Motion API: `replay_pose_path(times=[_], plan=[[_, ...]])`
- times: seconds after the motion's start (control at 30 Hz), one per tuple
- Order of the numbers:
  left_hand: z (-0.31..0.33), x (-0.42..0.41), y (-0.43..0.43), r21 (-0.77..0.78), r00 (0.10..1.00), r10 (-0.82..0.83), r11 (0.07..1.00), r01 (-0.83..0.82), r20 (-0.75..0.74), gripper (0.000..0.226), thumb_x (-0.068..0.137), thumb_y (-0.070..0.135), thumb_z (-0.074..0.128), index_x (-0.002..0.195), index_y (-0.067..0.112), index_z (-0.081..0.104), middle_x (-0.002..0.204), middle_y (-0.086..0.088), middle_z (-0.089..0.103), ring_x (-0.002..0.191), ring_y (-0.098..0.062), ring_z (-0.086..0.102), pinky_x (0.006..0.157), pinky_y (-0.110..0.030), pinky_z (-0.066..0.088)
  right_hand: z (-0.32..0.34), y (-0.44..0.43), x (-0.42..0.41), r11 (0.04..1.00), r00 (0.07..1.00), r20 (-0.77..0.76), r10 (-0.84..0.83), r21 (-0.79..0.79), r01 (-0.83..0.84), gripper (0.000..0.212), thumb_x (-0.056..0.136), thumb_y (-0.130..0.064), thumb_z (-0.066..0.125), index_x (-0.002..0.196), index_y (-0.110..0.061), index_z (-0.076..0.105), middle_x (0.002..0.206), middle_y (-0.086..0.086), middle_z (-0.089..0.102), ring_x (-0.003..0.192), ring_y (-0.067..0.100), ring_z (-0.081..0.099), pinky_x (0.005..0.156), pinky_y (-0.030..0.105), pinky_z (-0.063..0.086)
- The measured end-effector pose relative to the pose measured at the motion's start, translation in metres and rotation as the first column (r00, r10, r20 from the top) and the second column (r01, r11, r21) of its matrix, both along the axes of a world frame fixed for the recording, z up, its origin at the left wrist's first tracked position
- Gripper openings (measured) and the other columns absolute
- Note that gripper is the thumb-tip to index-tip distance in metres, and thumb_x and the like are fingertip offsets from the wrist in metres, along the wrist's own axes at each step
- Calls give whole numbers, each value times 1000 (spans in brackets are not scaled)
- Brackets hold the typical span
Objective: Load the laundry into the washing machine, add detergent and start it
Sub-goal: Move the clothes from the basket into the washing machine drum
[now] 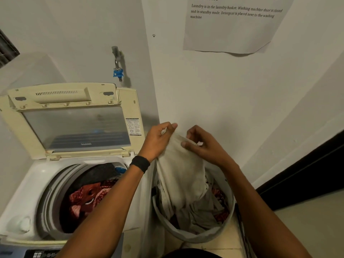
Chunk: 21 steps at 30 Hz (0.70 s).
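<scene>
Pale garment (180,170), pinched by left hand (158,140) and right hand (202,144), trails into the basket (195,237) below them; lift it clear before swinging leftward to the drum (89,198).

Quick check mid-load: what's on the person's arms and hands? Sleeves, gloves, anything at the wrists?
Both forearms are bare as far as the frame shows, with no sleeves in view. The left hand has a black wristband, wide and matte, snug at the wrist. The right hand has nothing at its wrist. No gloves on either hand.
</scene>
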State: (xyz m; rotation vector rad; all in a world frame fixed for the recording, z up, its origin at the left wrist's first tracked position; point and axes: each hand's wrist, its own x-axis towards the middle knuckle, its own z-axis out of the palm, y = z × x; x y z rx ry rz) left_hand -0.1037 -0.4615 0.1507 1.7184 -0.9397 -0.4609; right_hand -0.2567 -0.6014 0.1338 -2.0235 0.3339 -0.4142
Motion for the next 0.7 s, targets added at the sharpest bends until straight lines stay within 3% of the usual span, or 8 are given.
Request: replay_pose_path(times=[0.07,0.13,0.23,0.33,0.47,0.57,0.7], plan=[[-1,1,1,2,997,78,997,-78,-22,43,106,42,49,72,17,56,62,18,54,64,4,52,68,-17,40,-15,3,-1,998,991,-133,23,-61,-32,24,98,-46,65,89,-25,60,75,-6,60,68,7,57,63,25,45],[-4,5,4,1,985,162,987,-162,-51,50,105,48,47,70,14,57,57,14,50,58,1,48,65,-22,39,-27,2,-7,994,988,-157,-2,-108,-15,42,100,-49,60,73,-18,55,63,-3,51,58,7,49,59,29,39],[-7,5,9,12,988,149,989,-149,-48,64,86,71,58,73,9,57,61,11,52,58,-4,47,61,-27,38,-18,-2,-14,990,992,-30,-122,-67,120,40,101,-39,64,66,-22,54,60,-10,48,57,6,48,58,27,36],[-13,-2,7,26,997,33,999,-31,-69,54,79,55,80,81,9,51,69,3,58,63,-12,53,60,-30,43,0,2,-4,990,988,82,-128,-42,132,27,99,-33,68,74,-22,63,67,-8,56,64,9,54,61,22,39],[-13,-2,-1,-43,997,66,997,-68,-47,28,103,30,61,86,15,44,75,3,46,66,-3,45,65,-21,40,-2,5,5,993,996,42,-74,-93,77,30,92,-42,75,77,-17,65,69,2,60,65,17,58,60,28,41],[-13,7,2,-40,990,139,989,-140,-35,25,108,33,50,99,11,44,82,2,44,71,-4,44,67,-15,40,-19,-3,-5,997,996,-36,-77,-26,76,38,90,-48,76,72,-19,61,67,7,57,60,12,52,59,29,39],[-24,5,4,-7,997,81,997,-81,-1,29,110,39,40,106,17,58,100,0,64,87,-13,59,78,-17,43,-19,-8,-13,994,994,-37,-105,-25,104,31,94,-46,72,76,-21,66,71,1,63,68,17,61,63,34,45]])
